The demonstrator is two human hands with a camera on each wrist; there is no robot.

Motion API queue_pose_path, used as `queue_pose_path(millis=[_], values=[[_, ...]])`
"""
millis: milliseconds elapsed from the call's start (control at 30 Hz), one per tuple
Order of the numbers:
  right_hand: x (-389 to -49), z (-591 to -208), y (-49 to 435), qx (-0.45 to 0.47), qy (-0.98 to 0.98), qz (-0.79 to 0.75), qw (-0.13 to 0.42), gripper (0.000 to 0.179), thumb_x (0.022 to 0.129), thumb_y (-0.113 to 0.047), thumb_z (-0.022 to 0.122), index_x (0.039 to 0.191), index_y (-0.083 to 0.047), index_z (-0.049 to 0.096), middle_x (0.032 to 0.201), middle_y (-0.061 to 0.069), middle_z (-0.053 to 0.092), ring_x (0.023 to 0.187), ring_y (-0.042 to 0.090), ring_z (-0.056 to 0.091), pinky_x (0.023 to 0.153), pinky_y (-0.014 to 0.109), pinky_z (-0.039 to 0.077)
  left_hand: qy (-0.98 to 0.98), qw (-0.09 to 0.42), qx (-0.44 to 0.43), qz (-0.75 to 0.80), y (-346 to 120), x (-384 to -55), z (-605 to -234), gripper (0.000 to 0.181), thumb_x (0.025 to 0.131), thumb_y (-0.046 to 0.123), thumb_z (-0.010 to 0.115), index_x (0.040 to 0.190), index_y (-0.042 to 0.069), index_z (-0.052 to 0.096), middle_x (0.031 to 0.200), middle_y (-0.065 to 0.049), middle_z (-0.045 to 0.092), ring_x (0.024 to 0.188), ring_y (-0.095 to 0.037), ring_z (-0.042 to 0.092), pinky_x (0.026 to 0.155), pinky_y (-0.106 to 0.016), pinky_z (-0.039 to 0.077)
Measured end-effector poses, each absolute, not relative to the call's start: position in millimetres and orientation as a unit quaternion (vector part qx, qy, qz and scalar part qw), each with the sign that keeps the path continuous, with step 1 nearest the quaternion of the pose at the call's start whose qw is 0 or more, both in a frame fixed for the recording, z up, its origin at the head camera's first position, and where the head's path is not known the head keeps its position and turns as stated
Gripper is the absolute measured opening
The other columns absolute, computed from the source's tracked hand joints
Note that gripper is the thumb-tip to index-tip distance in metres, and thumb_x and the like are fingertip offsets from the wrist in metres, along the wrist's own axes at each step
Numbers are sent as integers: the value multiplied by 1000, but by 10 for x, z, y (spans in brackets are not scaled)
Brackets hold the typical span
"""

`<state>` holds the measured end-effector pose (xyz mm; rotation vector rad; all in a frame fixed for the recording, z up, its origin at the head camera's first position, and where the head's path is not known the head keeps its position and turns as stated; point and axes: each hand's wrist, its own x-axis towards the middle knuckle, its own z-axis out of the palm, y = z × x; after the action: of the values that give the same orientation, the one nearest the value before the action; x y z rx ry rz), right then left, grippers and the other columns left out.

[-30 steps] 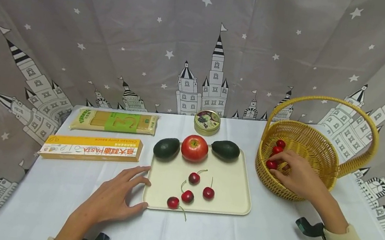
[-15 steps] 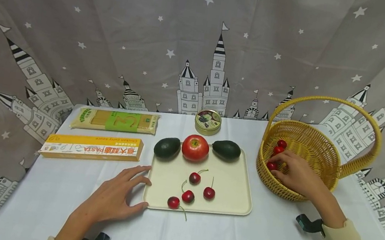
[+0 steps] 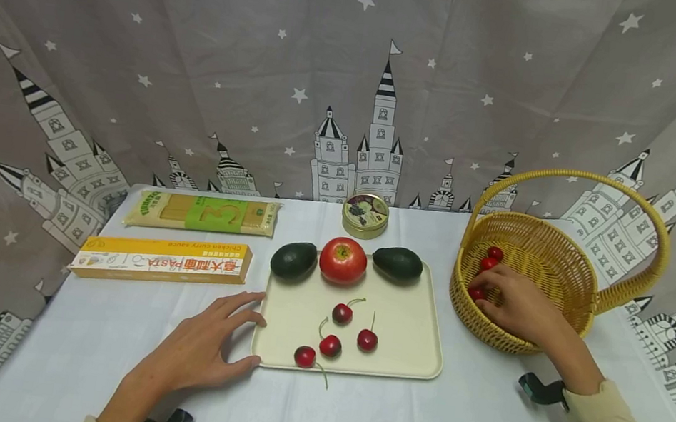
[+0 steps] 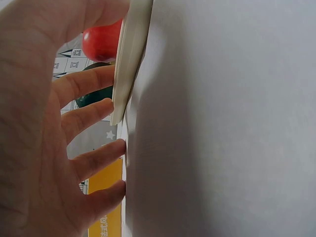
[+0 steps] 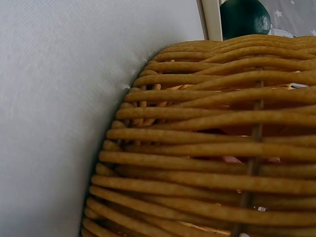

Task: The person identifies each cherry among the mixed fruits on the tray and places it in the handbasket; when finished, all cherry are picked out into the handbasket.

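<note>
Inside the wicker basket (image 3: 461, 304), my right hand (image 3: 522, 305) has its index finger and thumb curled about a small red fruit (image 3: 476, 292), which looks like a cherry tomato and is partly covered. Two similar red fruits (image 3: 489, 262) lie just beyond the fingertips. In the right wrist view, the basket's woven side (image 5: 207, 133) hides most of that hand. My left hand (image 3: 198, 346) has its fingers spread at the left edge of a cream tray (image 3: 402, 353), thumb and fingertips at the rim. On the tray lie several stemmed cherries (image 3: 330, 345), a tomato (image 3: 342, 261) and two avocados (image 3: 293, 261).
Behind the tray stands a round tin (image 3: 364, 216). To the left lie a spaghetti packet (image 3: 201, 213) and a yellow-and-white pasta box (image 3: 162, 260). The basket's tall handle (image 3: 576, 175) arches over its opening. A grey curtain (image 3: 240, 31) hangs behind the white-covered table.
My right hand has stayed at the red fruit in the basket, shifting only slightly so the fingers cover more of it. The left hand and the tray have kept their places.
</note>
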<state>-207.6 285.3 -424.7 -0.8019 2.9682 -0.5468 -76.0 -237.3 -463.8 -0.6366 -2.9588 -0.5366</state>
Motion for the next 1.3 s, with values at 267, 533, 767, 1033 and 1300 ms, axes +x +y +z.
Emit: queue_pose_path(millis=[267,533,767,1033,1300], values=[[-2081,-4244,2853,-240,956,-166,16,27,91,-9,82,118,-10,78,124,21,69,109,40,70,92,61,58,-962,32,-207,-173,-2369,-758,-4624,42,85,48,85,121,33,68,162,3,52,143,-28,54,89,-50,60],[-2071,-4176,2835,-246,954,-172,2,28,92,-11,84,119,-9,77,119,17,70,105,36,70,91,59,59,-964,29,-202,-171,-2375,-758,-4621,42,85,49,84,121,34,68,163,4,51,144,-28,54,87,-49,60],[-2050,-3997,2781,-250,948,-194,-25,37,92,-10,85,126,-4,73,114,14,72,99,33,70,86,54,60,-964,27,-202,-172,-2370,-758,-4618,42,85,49,84,121,34,68,163,4,51,144,-28,54,86,-49,60],[-2027,-3888,2652,-267,935,-226,-62,34,93,-11,84,125,-5,73,111,11,76,97,31,70,84,52,61,-963,27,-206,-173,-2368,-760,-4603,41,85,47,85,120,33,68,163,3,51,144,-29,53,90,-51,60],[-1990,-3862,2421,-281,923,-249,-82,33,95,-15,81,127,-11,74,111,9,76,92,27,68,78,45,57,-963,25,-205,-171,-2369,-760,-4612,42,85,48,85,121,33,68,163,2,51,144,-29,53,95,-52,59]])
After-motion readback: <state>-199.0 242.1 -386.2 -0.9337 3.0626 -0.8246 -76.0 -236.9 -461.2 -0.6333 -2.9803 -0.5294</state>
